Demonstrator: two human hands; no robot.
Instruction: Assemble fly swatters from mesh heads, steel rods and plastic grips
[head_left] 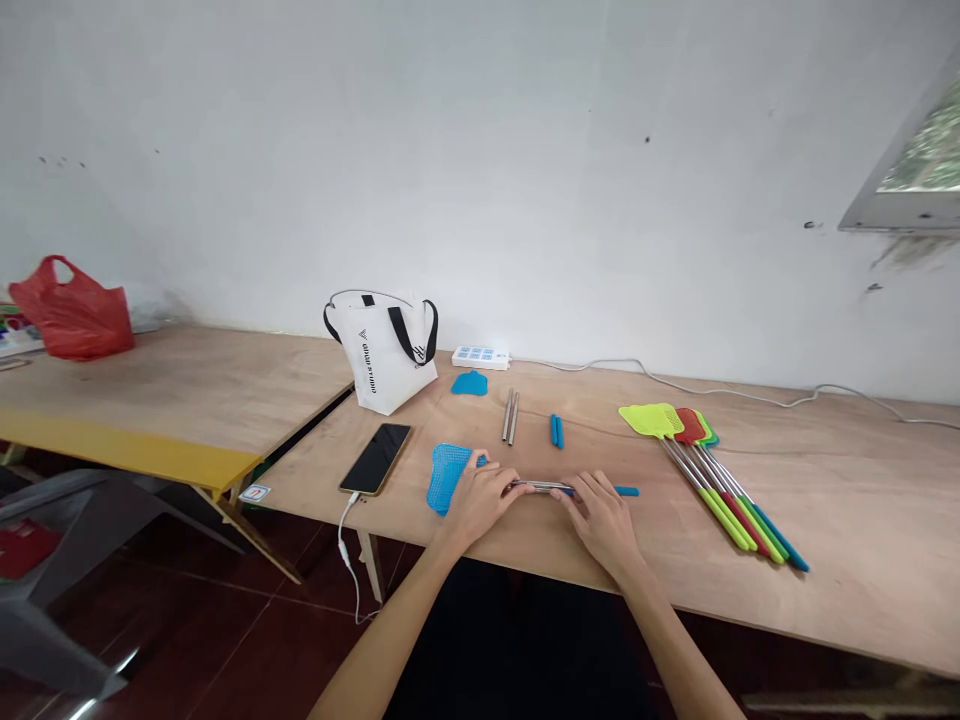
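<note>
Both hands are on a fly swatter that lies sideways near the table's front edge. It has a blue mesh head (444, 478), a silver metal rod (541, 486) and a blue handle (627, 491). My left hand (484, 497) is closed around the joint of head and rod, covering part of the head. My right hand (600, 510) grips the place where rod and handle meet. Beyond them lie a loose blue swatter head (469, 383), two metal rods (510, 418) and two blue handles (556, 431).
Several whole fly swatters (720, 480) in yellow, red, green and blue lie fanned at the right. A phone (376, 458) on a charging cable, a white bag (386, 350) and a power strip (481, 357) stand left and behind. A red plastic bag (75, 312) sits on the far-left table.
</note>
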